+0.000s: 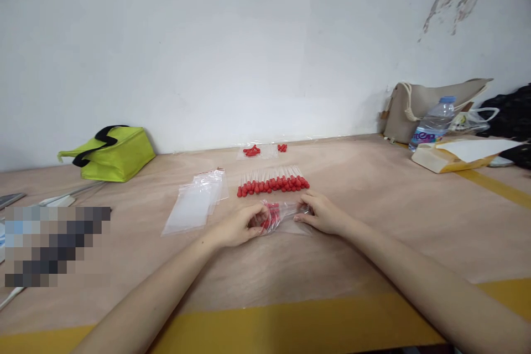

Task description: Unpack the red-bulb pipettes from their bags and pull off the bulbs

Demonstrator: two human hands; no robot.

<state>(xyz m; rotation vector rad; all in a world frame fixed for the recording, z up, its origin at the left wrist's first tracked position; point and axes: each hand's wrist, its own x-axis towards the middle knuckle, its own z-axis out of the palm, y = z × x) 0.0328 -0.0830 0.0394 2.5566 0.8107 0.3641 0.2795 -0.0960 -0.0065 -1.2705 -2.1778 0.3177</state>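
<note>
A clear plastic bag with red-bulbed pieces in its left part lies low over the table between my hands. My left hand is closed round the bag's left end, where the red bulbs bunch up. At the other end my right hand pinches the plastic between thumb and fingers. Just beyond them stretches a row of droppers with red bulbs towards me and thin clear stems pointing to the wall. Flat clear bags lie in an overlapping pile left of the row.
Near the wall lie small red pieces on clear plastic. A lime-green bag sits at the left. To the right stand a water bottle and a beige bag, with an open yellow-and-white packet before them. Yellow tape lines the near edge.
</note>
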